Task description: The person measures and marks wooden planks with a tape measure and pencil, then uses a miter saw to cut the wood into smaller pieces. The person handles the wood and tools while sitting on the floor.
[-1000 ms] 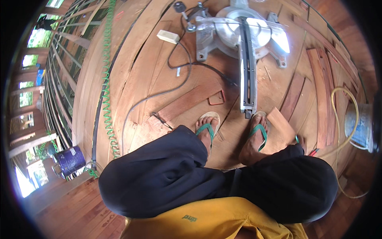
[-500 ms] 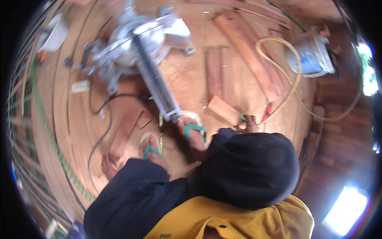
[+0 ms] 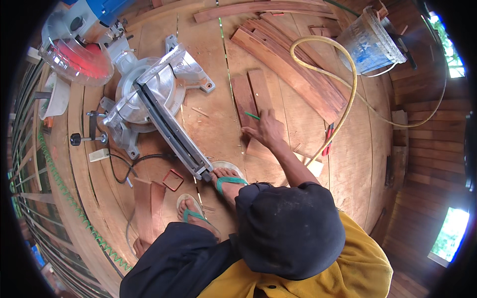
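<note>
My right hand (image 3: 268, 130) reaches forward, with a slim green pencil (image 3: 252, 115) between its fingers. Its fingertips are over the near ends of two short reddish-brown planks (image 3: 244, 102) lying side by side. Under my forearm lies a lighter wooden piece (image 3: 268, 153). Low on the left, beside my knee, my left hand (image 3: 142, 247) is closed on the lower end of a wooden board (image 3: 143, 208); part of the hand is hidden by my trouser leg. A small square wood offcut (image 3: 173, 180) lies beside that board.
A mitre saw (image 3: 144, 94) stands front left, its base arm reaching toward my sandalled foot (image 3: 229, 181). Long planks (image 3: 293, 67) lie at the front right, near a yellow hose (image 3: 354, 84), a paint-stained bucket (image 3: 370, 44) and a red-handled tool (image 3: 328, 139). A black cable (image 3: 149, 158) crosses the floor.
My right hand has moved forward and left with the pencil, from beside the light wooden piece to the two short planks. The board at my left hand now stands more upright in view. The view has shifted.
</note>
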Demonstrator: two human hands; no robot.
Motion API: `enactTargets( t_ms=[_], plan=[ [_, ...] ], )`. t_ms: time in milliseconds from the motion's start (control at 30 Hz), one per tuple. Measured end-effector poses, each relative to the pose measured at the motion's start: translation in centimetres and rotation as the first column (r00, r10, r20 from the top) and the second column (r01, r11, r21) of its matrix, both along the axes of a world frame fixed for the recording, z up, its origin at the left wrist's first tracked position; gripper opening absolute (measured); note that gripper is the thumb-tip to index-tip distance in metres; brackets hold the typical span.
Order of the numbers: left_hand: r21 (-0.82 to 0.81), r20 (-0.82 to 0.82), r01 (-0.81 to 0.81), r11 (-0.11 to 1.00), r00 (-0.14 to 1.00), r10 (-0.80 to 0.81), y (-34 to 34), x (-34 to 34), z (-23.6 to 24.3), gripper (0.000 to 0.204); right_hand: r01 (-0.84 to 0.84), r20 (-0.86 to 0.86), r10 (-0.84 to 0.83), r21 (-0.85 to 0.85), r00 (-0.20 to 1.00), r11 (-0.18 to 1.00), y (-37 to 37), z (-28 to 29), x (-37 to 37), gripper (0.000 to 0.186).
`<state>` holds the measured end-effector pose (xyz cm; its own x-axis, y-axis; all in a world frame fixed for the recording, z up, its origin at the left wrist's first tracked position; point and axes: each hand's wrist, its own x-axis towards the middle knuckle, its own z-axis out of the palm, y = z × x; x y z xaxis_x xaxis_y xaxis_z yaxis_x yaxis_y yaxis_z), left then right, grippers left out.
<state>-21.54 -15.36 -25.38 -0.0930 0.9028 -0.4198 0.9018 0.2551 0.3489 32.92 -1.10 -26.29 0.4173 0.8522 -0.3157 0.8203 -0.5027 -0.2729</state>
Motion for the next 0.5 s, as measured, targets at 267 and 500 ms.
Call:
enactTargets(
  t_ms=[267, 500],
  plan=[
    [0.512, -0.103, 0.067, 0.856, 0.995, -0.016, 3.5, -6.8, 10.1, 0.078, 0.072, -0.026, -0.071, 0.016, 0.997, 0.997, 5.2, -2.2, -0.4, 0.095],
    [0.402, -0.187, 0.342, 0.849, 0.939, -0.289, 15.7, 2.3, 12.2, 0.082, 0.349, -0.560, -0.087, 0.380, 0.824, 0.856, 6.8, -3.6, 2.3, 0.075]
  ],
)
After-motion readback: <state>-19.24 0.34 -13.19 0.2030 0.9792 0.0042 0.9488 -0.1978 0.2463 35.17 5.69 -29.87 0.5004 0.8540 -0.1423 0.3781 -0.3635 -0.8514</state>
